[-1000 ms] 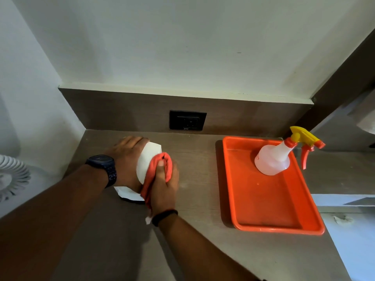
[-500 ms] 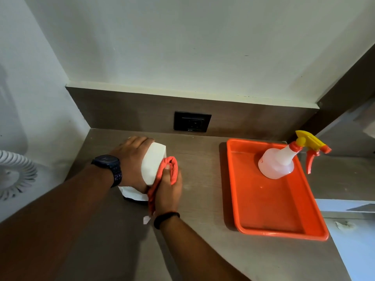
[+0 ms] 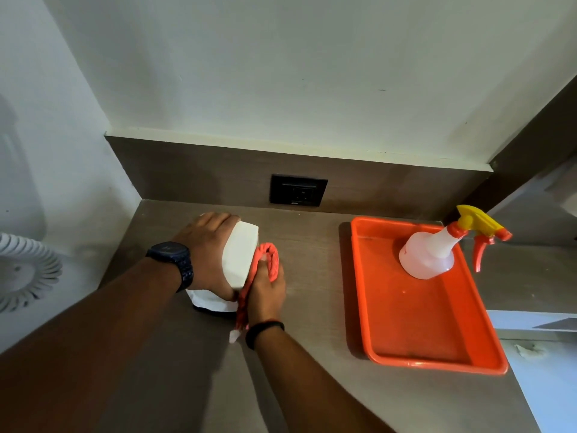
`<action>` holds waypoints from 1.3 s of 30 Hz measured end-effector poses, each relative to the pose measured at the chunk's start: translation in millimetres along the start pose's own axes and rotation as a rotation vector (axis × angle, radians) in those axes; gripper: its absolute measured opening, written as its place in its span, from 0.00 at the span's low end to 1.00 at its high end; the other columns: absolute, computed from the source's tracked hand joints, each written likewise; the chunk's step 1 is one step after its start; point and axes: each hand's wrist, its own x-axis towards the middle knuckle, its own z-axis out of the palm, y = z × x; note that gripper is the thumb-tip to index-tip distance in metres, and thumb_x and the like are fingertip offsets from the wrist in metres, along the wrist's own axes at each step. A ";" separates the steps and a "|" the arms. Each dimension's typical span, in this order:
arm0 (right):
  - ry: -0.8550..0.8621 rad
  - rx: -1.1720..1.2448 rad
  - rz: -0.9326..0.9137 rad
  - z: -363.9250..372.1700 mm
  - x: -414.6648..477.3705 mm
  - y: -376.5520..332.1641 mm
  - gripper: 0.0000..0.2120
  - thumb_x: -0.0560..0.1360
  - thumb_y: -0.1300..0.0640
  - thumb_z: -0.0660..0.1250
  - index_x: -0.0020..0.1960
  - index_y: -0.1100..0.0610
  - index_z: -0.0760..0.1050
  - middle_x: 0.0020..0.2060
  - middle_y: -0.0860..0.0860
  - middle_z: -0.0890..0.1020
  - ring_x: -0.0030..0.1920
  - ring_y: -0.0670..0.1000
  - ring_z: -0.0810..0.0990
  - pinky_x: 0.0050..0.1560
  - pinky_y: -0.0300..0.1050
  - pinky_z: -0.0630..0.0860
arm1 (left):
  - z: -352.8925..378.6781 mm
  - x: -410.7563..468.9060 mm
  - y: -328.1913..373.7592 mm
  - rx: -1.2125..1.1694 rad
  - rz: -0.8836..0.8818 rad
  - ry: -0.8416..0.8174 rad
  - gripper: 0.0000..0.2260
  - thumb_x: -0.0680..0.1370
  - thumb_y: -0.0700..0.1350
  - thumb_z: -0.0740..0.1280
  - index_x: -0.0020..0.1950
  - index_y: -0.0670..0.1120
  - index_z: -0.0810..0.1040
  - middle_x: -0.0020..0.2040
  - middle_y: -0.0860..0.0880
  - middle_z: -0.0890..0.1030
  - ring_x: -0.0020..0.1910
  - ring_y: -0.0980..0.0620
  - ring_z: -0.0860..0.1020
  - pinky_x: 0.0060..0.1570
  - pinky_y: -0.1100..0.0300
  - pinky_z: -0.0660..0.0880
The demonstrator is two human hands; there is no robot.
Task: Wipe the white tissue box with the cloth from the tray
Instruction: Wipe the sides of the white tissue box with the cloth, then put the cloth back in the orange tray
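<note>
Left of centre in the frame, on the brown counter, my left hand lies spread over the white tissue box, fingers draped across its far top edge and thumb down at its near side, pinning it in place. My right hand is closed around the orange cloth, which is bunched up and pressed against the box's right face. A tail of cloth hangs down past my wrist, ending in what looks like a small white tag, though it is too small to be sure. Most of the box's left side is hidden under my hand, and a white tissue pokes out beneath it. One orange tray sits well apart at right, holding one spray bottle with a yellow and red trigger. One black socket is set in the back panel. A white coiled object is cut off at the left edge.
</note>
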 end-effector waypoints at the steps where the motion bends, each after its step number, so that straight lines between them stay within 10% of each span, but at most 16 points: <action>1: -0.002 0.021 -0.015 1.1 -5.4 0.8 0.16 0.79 0.44 0.62 0.65 0.45 0.75 0.63 0.50 0.81 0.64 0.52 0.79 0.69 0.57 0.74 | -0.8 -0.1 -0.6 -0.008 0.002 0.003 0.60 0.43 0.72 0.69 0.70 0.50 0.53 0.70 0.47 0.66 0.68 0.44 0.64 0.67 0.47 0.66; 7: -0.029 -0.109 -0.230 11.3 14.1 -29.5 0.08 0.78 0.45 0.63 0.54 0.44 0.78 0.57 0.50 0.82 0.61 0.52 0.79 0.67 0.56 0.74 | 1.6 2.9 -3.6 -0.007 0.043 0.027 0.57 0.44 0.75 0.68 0.67 0.49 0.61 0.64 0.48 0.71 0.63 0.45 0.69 0.65 0.46 0.68; 16: -0.123 0.060 0.109 -23.3 29.7 -28.5 0.16 0.79 0.53 0.67 0.63 0.60 0.78 0.53 0.55 0.85 0.51 0.50 0.83 0.55 0.42 0.79 | -0.7 0.3 0.4 0.006 -0.023 -0.004 0.61 0.42 0.73 0.70 0.70 0.49 0.57 0.69 0.46 0.68 0.67 0.43 0.66 0.65 0.46 0.68; 25: -0.049 0.452 0.043 -106.9 45.6 -91.1 0.07 0.79 0.58 0.66 0.56 0.54 0.80 0.56 0.63 0.82 0.57 0.62 0.81 0.68 0.64 0.74 | -18.0 -0.4 37.2 0.004 -0.055 -0.076 0.70 0.43 0.83 0.62 0.76 0.49 0.43 0.78 0.49 0.53 0.75 0.46 0.51 0.73 0.48 0.53; 31: 0.197 -0.364 -0.328 -214.8 70.3 -99.7 0.10 0.80 0.54 0.65 0.57 0.56 0.80 0.55 0.59 0.85 0.58 0.59 0.81 0.61 0.52 0.75 | 7.3 26.5 156.6 -0.202 0.170 -0.015 0.65 0.50 0.82 0.59 0.76 0.47 0.45 0.78 0.45 0.52 0.76 0.46 0.49 0.75 0.51 0.47; 39: 0.055 -1.368 -0.406 -255.6 94.4 -32.2 0.18 0.78 0.41 0.56 0.61 0.49 0.73 0.60 0.55 0.78 0.64 0.60 0.74 0.60 0.58 0.70 | 67.6 44.1 224.3 -0.136 0.194 -0.179 0.65 0.51 0.79 0.65 0.75 0.45 0.45 0.78 0.45 0.50 0.76 0.46 0.50 0.73 0.52 0.47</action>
